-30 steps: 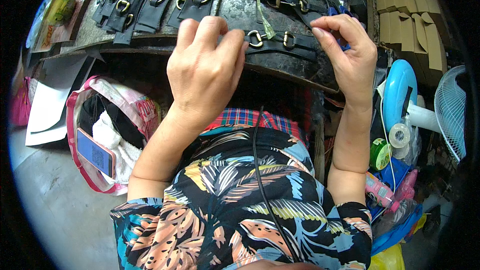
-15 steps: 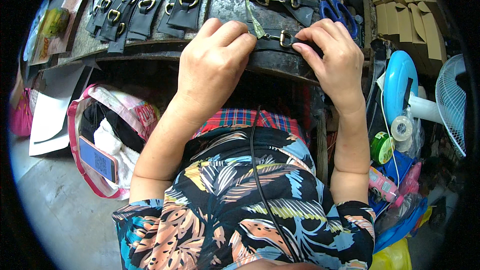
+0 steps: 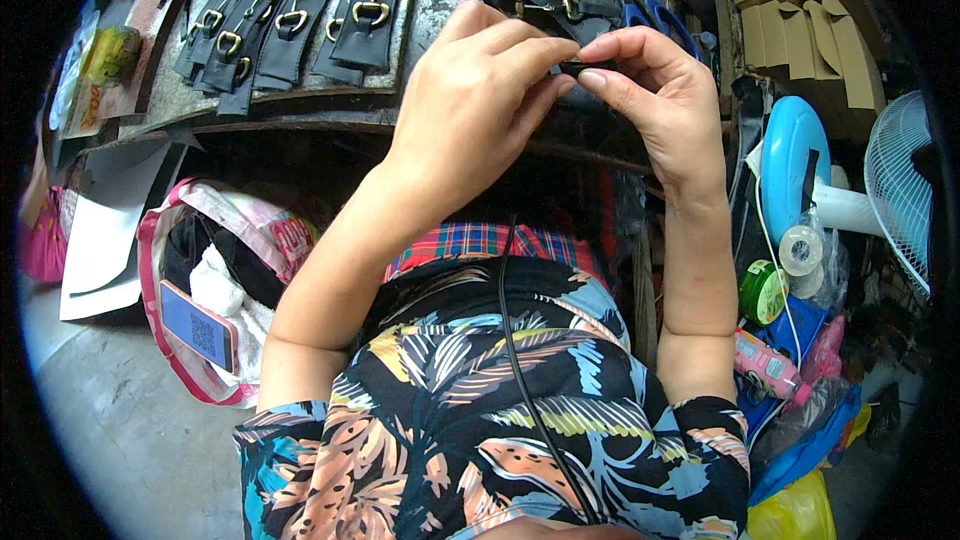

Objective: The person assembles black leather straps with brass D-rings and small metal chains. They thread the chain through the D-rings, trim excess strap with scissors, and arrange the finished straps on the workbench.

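Observation:
Near the front edge of the workbench (image 3: 310,112), my left hand (image 3: 485,95) and my right hand (image 3: 660,100) meet fingertip to fingertip. Both are closed in a pinch on a black strap (image 3: 572,67), of which just a small dark bit shows between the fingers. My left hand hides the rest of it. Just beyond my hands lies another black strap with a gold-coloured horsebit (image 3: 540,6). Blue-handled scissors (image 3: 668,22) lie past my right fingers, partly covered.
Several black straps with gold-coloured bits (image 3: 290,15) lie in rows at the bench's left. Cardboard pieces (image 3: 810,40) stand at the far right, above a fan (image 3: 900,190). A pink-edged bag (image 3: 155,310) holding a phone (image 3: 198,325) sits at lower left.
My left hand has moved right and its fingertips now reach my right hand's. The strap with its gold-coloured bit, visible between my hands before, is now mostly hidden.

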A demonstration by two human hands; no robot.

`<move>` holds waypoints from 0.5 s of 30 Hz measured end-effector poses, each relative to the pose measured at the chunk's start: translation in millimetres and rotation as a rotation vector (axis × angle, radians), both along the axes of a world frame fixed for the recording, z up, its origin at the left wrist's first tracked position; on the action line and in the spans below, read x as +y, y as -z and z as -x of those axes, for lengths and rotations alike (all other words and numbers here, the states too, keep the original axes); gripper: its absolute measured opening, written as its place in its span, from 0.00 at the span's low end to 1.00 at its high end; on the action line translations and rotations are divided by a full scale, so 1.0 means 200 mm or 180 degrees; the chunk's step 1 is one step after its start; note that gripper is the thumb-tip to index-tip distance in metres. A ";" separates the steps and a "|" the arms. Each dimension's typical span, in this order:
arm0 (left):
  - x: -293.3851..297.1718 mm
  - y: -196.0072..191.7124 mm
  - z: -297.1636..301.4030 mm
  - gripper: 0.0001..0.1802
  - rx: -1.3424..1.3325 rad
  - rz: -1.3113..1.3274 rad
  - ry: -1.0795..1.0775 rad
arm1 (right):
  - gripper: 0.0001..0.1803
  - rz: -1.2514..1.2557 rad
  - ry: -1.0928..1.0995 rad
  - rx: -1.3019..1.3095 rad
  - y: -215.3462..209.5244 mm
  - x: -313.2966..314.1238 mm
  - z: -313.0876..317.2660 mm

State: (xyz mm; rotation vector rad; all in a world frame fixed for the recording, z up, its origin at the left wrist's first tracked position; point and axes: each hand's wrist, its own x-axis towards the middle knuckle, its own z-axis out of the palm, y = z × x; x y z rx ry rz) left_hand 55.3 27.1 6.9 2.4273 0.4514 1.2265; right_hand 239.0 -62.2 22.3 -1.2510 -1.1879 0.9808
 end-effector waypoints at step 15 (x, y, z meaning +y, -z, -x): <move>0.05 0.03 0.00 0.09 0.0214 0.1580 0.0495 | 0.09 0.0505 0.0165 -0.0115 -0.01 0.01 -0.05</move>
